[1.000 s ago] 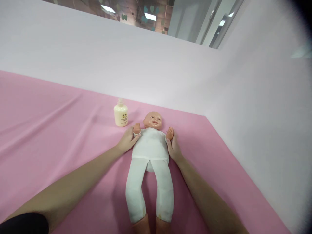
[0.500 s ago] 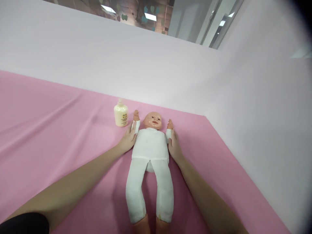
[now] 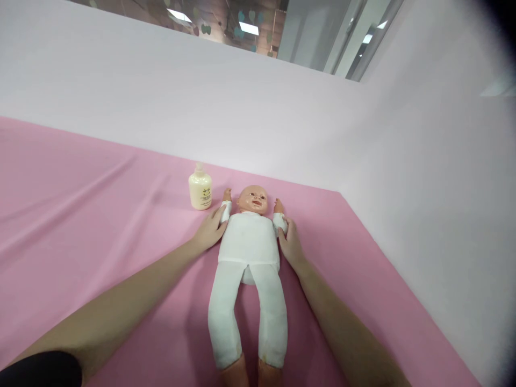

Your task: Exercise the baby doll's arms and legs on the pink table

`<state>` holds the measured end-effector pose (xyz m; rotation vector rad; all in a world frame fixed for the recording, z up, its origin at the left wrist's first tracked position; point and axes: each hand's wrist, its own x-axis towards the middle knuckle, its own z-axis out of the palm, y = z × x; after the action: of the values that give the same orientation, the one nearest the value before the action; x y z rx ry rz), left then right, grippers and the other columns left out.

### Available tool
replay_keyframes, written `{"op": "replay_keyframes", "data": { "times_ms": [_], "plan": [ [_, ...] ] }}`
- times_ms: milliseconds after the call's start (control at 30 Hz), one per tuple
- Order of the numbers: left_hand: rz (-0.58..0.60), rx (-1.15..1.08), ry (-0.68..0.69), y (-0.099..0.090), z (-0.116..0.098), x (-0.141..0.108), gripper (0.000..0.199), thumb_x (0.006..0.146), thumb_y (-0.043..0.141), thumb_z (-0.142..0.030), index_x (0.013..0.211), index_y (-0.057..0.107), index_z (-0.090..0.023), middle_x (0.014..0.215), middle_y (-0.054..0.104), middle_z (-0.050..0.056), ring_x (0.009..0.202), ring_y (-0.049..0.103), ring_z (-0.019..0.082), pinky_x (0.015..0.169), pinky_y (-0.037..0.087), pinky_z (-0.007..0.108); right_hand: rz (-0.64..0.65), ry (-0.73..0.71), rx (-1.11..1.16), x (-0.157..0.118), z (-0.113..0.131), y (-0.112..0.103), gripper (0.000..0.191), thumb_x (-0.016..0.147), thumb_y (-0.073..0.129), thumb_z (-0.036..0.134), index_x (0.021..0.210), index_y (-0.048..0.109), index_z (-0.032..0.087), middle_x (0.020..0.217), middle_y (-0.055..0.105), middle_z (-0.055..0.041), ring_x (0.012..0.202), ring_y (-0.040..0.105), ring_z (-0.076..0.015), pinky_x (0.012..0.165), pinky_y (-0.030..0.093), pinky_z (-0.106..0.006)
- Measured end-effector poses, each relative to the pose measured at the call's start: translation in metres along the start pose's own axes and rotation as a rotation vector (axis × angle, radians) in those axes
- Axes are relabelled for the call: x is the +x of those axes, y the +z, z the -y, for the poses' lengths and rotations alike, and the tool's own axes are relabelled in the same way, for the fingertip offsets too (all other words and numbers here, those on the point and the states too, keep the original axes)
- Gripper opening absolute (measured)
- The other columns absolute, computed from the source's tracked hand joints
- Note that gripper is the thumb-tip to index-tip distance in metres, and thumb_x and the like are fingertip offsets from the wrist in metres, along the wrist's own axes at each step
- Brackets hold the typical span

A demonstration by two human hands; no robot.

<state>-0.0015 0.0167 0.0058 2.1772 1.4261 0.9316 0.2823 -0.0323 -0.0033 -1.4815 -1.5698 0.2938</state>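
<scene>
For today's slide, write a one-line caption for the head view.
Left hand and right hand grip the arms of a doll lying face-up on pink cloth beside a lotion bottle.

Two bare forearms, long and slender, uncovered from the elbows down to the wrists, without watch, bracelet or band. Left hand (image 3: 209, 231) and right hand (image 3: 291, 244) both ungloved, no rings to be made out, fingers (image 3: 220, 214) slim with short nails as far as the small view lets tell. A dark, almost black short sleeve (image 3: 40, 370) with a rounded edge at the bottom left corner, covering the left upper arm; on the right side only bare arm down to the frame edge.
</scene>
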Motion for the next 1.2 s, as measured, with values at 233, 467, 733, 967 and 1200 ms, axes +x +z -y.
{"op": "replay_keyframes", "data": {
  "times_ms": [233,467,733,967,1200],
  "plan": [
    [0.039,0.032,-0.072,-0.006,-0.004,0.000,0.060,0.088,0.040,-0.040,0.142,0.033,-0.013,0.138,0.046,0.016,0.126,0.044,0.032,0.105,0.036,0.049,0.049,0.082,-0.038,0.002,-0.002,-0.001,0.049,0.087,0.043,0.038,0.132,0.042,0.018,0.131,0.050,-0.0137,0.122,0.046,-0.0271,0.104,0.037,-0.050],
    [0.034,0.041,-0.067,-0.005,-0.002,0.001,0.060,0.088,0.040,-0.039,0.141,0.034,-0.011,0.140,0.045,0.018,0.129,0.042,0.032,0.106,0.034,0.050,0.051,0.094,-0.051,0.003,-0.001,-0.002,0.048,0.086,0.043,0.039,0.130,0.047,0.018,0.127,0.055,-0.0133,0.117,0.052,-0.0270,0.100,0.040,-0.048],
    [0.017,0.043,-0.047,-0.003,0.001,0.001,0.060,0.088,0.040,-0.041,0.140,0.035,-0.013,0.139,0.046,0.017,0.128,0.043,0.033,0.105,0.035,0.052,0.046,0.092,-0.063,0.005,-0.001,-0.003,0.042,0.085,0.045,0.038,0.120,0.056,0.017,0.116,0.062,-0.0133,0.107,0.058,-0.0287,0.093,0.044,-0.051],
    [0.001,-0.009,-0.049,-0.003,0.001,0.001,0.062,0.087,0.043,-0.039,0.141,0.032,-0.012,0.139,0.045,0.017,0.129,0.042,0.033,0.106,0.034,0.052,0.022,0.068,0.019,0.003,-0.003,-0.002,0.045,0.085,0.047,0.038,0.127,0.049,0.021,0.124,0.057,-0.0113,0.114,0.054,-0.0264,0.098,0.042,-0.049],
    [-0.115,-0.276,-0.030,-0.010,-0.014,-0.004,0.082,0.081,0.057,-0.039,0.146,0.013,-0.016,0.136,0.045,0.015,0.124,0.046,0.026,0.103,0.039,0.042,-0.093,0.019,0.213,0.000,0.007,-0.006,0.080,0.078,0.061,0.040,0.142,0.017,0.022,0.124,0.050,-0.0133,0.111,0.054,-0.0233,0.092,0.048,-0.041]
  ]
}}
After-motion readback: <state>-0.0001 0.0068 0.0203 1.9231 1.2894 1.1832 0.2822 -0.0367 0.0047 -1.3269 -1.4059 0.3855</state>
